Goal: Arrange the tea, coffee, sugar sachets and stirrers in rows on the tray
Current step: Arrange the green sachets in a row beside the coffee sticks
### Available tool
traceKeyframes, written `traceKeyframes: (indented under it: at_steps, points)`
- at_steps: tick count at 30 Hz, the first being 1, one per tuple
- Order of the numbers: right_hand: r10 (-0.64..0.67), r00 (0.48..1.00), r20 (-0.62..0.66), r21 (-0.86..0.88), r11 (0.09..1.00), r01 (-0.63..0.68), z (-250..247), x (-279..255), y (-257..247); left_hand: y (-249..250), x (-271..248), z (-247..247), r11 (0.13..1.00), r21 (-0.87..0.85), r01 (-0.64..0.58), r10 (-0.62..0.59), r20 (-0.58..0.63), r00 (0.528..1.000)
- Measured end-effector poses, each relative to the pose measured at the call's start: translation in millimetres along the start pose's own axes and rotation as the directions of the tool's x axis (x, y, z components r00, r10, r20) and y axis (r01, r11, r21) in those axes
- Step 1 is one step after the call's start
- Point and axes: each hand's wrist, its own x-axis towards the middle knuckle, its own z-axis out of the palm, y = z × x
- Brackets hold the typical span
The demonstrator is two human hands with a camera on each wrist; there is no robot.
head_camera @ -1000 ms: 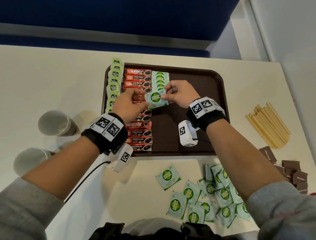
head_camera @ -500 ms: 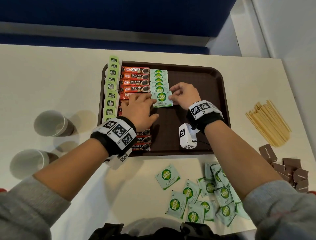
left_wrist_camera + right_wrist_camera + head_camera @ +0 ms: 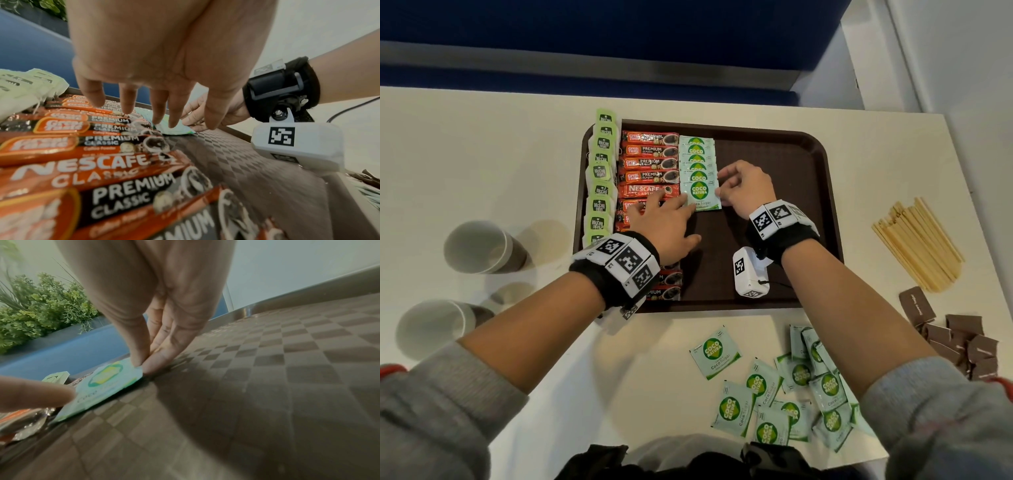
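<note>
**One sachet down, and plenty of ways to spoil the row**

Nearest me, the loose sugar sachets [image 3: 784, 387] lie heaped on the table [image 3: 482, 154], overlapping; if I snatch at that pile I could drag several at once or knock some over the edge.

On the tray [image 3: 774, 212], my left hand [image 3: 664, 226] lies flat, fingers straight, fingertips [image 3: 173, 123] pressing the near left corner of the newest sugar sachet [image 3: 700, 195]. My right hand [image 3: 748, 188] pinches that sachet's right edge between thumb and fingers [image 3: 156, 360]. It sits at the near end of the sugar row [image 3: 697, 161], overlapping the one behind it. If I lift the right hand while the pinch is tight, I expect the sachet to skew or ride up off its neighbour. Press too hard on the left and it may slide into the coffee sticks [image 3: 649, 162] touching that row.

My left palm also hovers over those sticks; dragging it back carelessly could shunt them out of line and nudge the tea bags [image 3: 601, 171], which already hang over the tray's left rim and look ready to tip off.

Farther right, the stirrers [image 3: 917, 241] and brown sachets [image 3: 962, 339] wait on the table, well apart from the tray.
</note>
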Motion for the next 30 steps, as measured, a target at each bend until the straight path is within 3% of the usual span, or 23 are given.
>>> traceKeyframes:
  at_steps: [8,14,18,24,30]
  points:
    - [0.008,1.000,0.013,-0.030,1.000,-0.007,-1,0,0,-1,3,1,1.000,-0.006,-0.002,0.002,-0.007,1.000]
    - [-0.039,0.999,-0.017,-0.097,0.995,0.038,-12,-6,-4,0,-6,-5,0.983,-0.181,0.017,-0.053,-0.200,0.978]
    - [-0.091,0.996,0.022,-0.139,0.986,0.093,-25,-24,-11,5,-17,-8,0.977,-0.211,0.040,-0.089,-0.229,0.969]
    - [-0.167,0.977,0.132,-0.172,0.967,0.189,-46,-77,-14,19,-48,6,0.951,-0.291,-0.106,0.065,-0.147,0.987]
    - [-0.101,0.964,0.247,-0.183,0.972,0.149,-57,-146,10,41,-89,34,0.962,-0.186,-0.201,0.209,0.024,0.978]
